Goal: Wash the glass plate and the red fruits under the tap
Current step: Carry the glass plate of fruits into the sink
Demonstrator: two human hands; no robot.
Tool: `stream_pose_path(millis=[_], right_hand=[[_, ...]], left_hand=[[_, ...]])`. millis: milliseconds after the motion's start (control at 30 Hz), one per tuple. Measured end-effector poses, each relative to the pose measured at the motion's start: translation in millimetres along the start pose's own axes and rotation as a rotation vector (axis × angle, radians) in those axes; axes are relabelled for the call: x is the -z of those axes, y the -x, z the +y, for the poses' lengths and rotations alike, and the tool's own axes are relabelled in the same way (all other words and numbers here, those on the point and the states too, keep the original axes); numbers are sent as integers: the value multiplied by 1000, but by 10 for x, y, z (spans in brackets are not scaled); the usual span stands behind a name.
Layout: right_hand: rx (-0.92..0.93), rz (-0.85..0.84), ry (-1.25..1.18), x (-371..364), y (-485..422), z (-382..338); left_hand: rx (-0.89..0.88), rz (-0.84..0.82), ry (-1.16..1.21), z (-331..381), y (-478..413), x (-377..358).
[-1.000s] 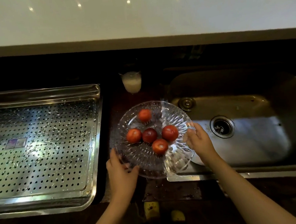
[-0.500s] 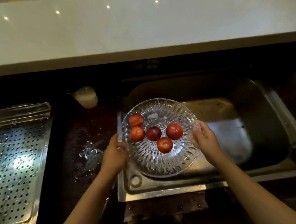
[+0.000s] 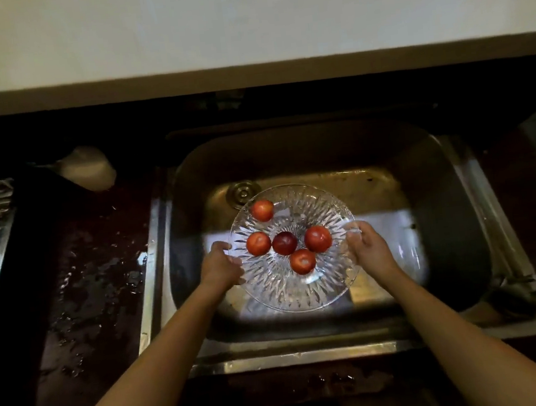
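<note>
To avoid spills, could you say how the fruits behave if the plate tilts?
Round and loose, the fruits would likely roll to the low side. The plate looks shallow, so its rim may not stop them. Their glossy skins are probably slippery.

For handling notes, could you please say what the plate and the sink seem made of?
Plate: clear cut glass, seemingly; transparent, with a ridged, sparkling pattern. Sink: probably stainless steel, given its grey, reflective metal sheen.

The left forearm (image 3: 162, 346) and right forearm (image 3: 437, 317) are bare, as are the left hand (image 3: 220, 267) and right hand (image 3: 369, 248).
</note>
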State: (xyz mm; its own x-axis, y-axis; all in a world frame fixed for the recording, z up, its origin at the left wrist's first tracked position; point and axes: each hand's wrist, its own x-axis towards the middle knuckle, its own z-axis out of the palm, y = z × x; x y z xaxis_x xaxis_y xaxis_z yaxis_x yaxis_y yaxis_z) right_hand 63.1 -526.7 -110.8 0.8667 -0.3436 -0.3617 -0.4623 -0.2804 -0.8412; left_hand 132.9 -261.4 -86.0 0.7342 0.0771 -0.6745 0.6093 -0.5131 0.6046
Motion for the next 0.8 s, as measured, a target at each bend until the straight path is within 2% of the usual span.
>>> stream_pose_path(millis=[200, 367, 800], right_hand=[[-74, -78, 266, -101, -270, 228], [-145, -148, 437, -201, -379, 358], [-230, -158, 569, -409, -422, 467]], left_hand=[[53, 3, -103, -66, -306, -129], [45, 3, -302, -113, -522, -179], [14, 8, -460, -400, -818, -309]])
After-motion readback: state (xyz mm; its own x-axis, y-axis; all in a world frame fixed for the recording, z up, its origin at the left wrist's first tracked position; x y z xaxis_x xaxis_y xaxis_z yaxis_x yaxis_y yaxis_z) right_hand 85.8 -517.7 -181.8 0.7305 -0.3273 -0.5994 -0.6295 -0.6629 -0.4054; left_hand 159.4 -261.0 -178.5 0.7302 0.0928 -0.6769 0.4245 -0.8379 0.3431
